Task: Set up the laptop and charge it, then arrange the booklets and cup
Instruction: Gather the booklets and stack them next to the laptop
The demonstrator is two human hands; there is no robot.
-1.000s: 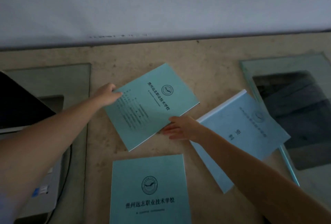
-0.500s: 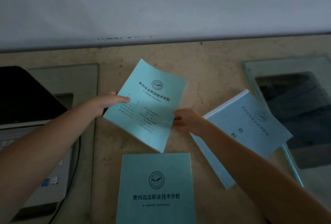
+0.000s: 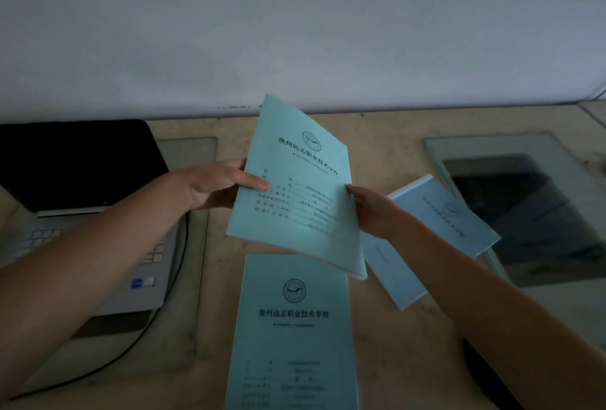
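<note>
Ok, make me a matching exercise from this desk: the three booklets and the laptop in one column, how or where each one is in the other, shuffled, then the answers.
1. tilted teal booklet
2. nearest teal booklet
3. pale blue booklet
4. laptop

A. open, screen dark, far left
B. flat on the table, bottom centre
C. held up between left hand and right hand
D. askew on the right

Pairs: 1-C, 2-B, 3-D, 4-A
</note>
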